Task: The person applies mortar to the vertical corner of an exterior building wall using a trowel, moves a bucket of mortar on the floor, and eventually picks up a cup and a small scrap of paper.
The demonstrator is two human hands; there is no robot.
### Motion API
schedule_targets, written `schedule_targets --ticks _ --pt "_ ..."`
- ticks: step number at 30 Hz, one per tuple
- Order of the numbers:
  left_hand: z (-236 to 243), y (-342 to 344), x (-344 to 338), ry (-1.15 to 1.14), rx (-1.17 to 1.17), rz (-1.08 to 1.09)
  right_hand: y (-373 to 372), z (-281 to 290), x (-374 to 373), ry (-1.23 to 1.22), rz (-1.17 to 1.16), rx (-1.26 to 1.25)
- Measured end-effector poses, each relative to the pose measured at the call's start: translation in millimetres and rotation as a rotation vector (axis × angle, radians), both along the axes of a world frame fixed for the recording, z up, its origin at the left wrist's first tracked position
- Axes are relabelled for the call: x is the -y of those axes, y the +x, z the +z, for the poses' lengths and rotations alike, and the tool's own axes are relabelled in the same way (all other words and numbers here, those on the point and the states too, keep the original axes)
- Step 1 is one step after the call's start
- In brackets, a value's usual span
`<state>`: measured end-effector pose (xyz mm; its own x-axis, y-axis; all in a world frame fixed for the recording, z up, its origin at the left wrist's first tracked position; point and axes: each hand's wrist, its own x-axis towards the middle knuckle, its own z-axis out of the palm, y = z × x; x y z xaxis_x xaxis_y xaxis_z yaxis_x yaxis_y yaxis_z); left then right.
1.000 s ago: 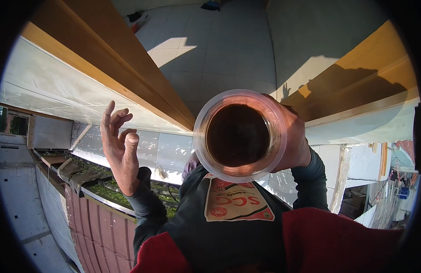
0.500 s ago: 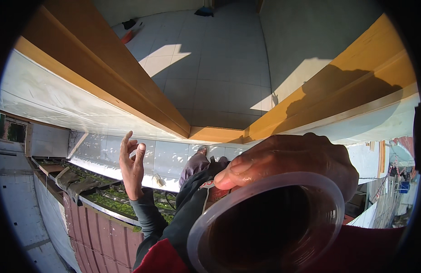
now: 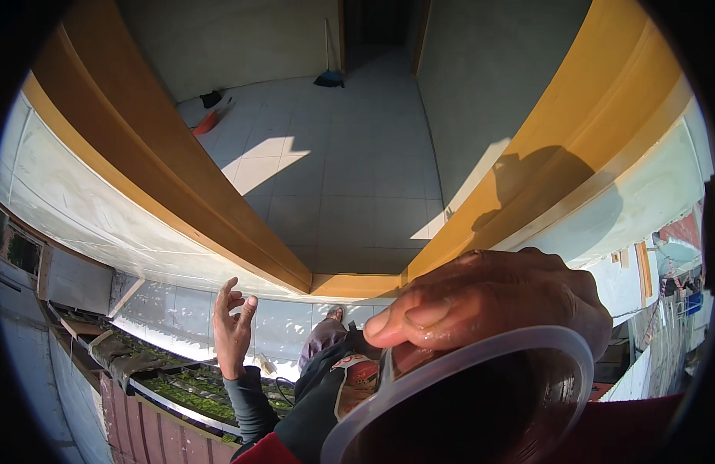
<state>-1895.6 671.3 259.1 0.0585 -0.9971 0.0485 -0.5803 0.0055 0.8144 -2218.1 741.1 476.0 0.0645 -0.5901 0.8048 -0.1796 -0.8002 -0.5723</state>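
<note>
Close in front of me, a translucent plastic cup (image 3: 582, 362) is tilted with its wide mouth facing me. Dark brown contents seem to be inside; the shadow hides how much. My right hand (image 3: 497, 298) is wrapped over the cup's far side, wet-looking, thumb and fingers bent around it. Part of a red printed pattern (image 3: 357, 377) shows beside the cup, below the fingertips. Lower left, my left hand (image 3: 232, 332) is raised with its fingers apart and slightly curled, holding nothing. Its dark sleeve (image 3: 253, 406) ends at the wrist.
Ahead stands a doorway with an orange-brown wooden frame (image 3: 187, 178) and a low sill (image 3: 357, 284). Beyond it are a tiled floor (image 3: 350, 162), a broom (image 3: 328, 77) and an orange dustpan (image 3: 206, 122). At left, a railing with draped cloth (image 3: 125, 354) borders green plants (image 3: 187, 398).
My view has tilted up, showing more of the room and broom. The cup and right hand sit slightly lower in view. My left hand also appears lower, its fingers still apart.
</note>
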Motion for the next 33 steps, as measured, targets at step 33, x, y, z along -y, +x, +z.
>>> schedule_targets --ticks 33 --pt "-161 -51 -22 0.456 0.37 -0.885 -43 69 -29 0.142 -0.162 -0.36"
